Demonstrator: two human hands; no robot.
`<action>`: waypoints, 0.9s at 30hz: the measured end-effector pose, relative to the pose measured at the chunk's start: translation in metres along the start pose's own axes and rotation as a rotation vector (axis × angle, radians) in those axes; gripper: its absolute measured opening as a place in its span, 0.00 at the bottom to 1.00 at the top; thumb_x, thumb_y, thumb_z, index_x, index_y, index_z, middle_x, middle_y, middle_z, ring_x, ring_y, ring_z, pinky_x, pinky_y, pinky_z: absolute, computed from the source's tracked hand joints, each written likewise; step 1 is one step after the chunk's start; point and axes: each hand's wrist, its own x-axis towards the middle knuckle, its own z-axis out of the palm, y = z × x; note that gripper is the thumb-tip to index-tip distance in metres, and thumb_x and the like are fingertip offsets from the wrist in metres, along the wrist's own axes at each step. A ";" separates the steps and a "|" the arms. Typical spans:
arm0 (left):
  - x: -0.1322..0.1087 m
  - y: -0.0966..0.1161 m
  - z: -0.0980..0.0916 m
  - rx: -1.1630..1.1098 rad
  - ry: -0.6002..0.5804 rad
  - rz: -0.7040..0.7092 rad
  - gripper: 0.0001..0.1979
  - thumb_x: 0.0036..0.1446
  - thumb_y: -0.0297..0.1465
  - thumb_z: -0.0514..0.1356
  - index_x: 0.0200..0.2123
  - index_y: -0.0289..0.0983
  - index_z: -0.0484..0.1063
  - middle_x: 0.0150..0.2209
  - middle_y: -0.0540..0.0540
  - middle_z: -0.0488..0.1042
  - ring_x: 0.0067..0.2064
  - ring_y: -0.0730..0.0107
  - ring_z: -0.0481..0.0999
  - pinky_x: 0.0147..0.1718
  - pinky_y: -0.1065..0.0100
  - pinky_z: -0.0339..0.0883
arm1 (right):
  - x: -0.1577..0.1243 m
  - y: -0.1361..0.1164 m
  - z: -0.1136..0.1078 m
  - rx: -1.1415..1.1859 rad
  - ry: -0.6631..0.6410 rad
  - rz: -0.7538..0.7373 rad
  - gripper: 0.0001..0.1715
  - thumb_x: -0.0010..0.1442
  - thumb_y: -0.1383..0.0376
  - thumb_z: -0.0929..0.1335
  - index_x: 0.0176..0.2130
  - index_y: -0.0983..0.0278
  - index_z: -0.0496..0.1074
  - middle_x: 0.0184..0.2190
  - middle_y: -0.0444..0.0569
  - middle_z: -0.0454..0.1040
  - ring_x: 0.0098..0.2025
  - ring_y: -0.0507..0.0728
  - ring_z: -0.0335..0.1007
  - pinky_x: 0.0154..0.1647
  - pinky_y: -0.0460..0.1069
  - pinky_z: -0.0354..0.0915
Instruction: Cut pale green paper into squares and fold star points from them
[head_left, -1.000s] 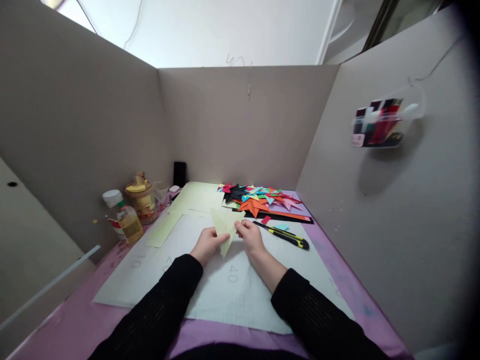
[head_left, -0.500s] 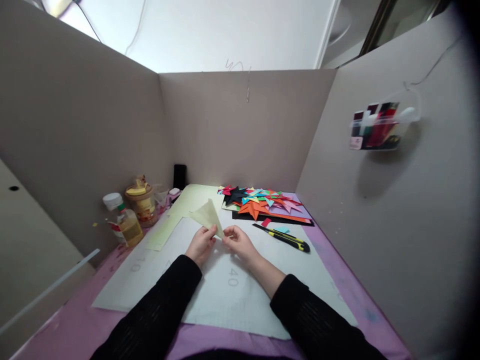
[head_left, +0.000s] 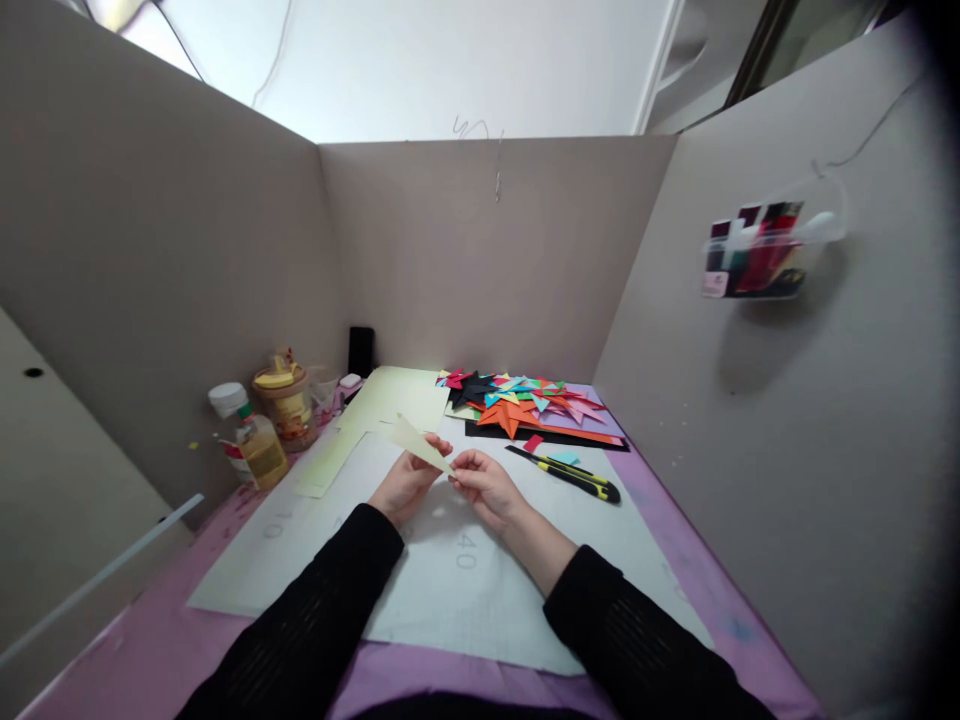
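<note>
Between my hands, above the white sheet (head_left: 315, 580), is a folded piece of pale yellow paper (head_left: 417, 440), tilted and seen nearly edge-on. My left hand (head_left: 409, 483) supports it from below and behind, its fingers closed on the paper and partly hidden by it. With thumb and fingertips, my right hand (head_left: 484, 487) pinches the paper's pointed right end. A yellow and black utility knife (head_left: 574, 477) lies to the right of my right hand. Small red (head_left: 532, 443) and light blue (head_left: 567, 458) paper scraps lie beside the knife.
Folded paper stars (head_left: 510, 410) in many colours are heaped on coloured sheets at the back. Pale yellow paper (head_left: 401, 390) lies at the back left. A bottle of yellowish liquid (head_left: 259, 450) and a lidded tub (head_left: 289, 405) stand left. Grey panels (head_left: 487, 250) enclose the table.
The yellow paper has turned from showing a broad triangular face to nearly edge-on, its upper tip lower and further left. My left fingers have shifted up behind it; my right hand stays at its point.
</note>
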 end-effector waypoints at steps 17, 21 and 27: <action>0.004 -0.002 -0.008 0.118 0.025 0.071 0.14 0.35 0.29 0.70 0.24 0.36 0.67 0.29 0.49 0.71 0.33 0.69 0.70 0.35 0.68 0.62 | 0.000 -0.002 0.000 -0.284 -0.047 -0.146 0.14 0.36 0.64 0.75 0.24 0.63 0.69 0.33 0.45 0.73 0.34 0.54 0.67 0.37 0.49 0.62; 0.004 0.000 -0.001 0.184 0.163 0.016 0.11 0.37 0.28 0.69 0.27 0.35 0.71 0.26 0.49 0.72 0.30 0.72 0.69 0.31 0.71 0.59 | 0.003 0.000 -0.005 -0.328 -0.023 -0.186 0.13 0.39 0.63 0.74 0.26 0.62 0.69 0.35 0.46 0.72 0.33 0.53 0.66 0.37 0.48 0.62; 0.005 -0.007 0.002 0.270 0.299 -0.041 0.17 0.41 0.34 0.67 0.36 0.34 0.72 0.34 0.45 0.75 0.31 0.69 0.72 0.25 0.74 0.57 | 0.005 0.002 -0.011 -0.534 0.088 -0.278 0.09 0.45 0.62 0.71 0.30 0.63 0.70 0.30 0.45 0.70 0.33 0.53 0.65 0.36 0.48 0.61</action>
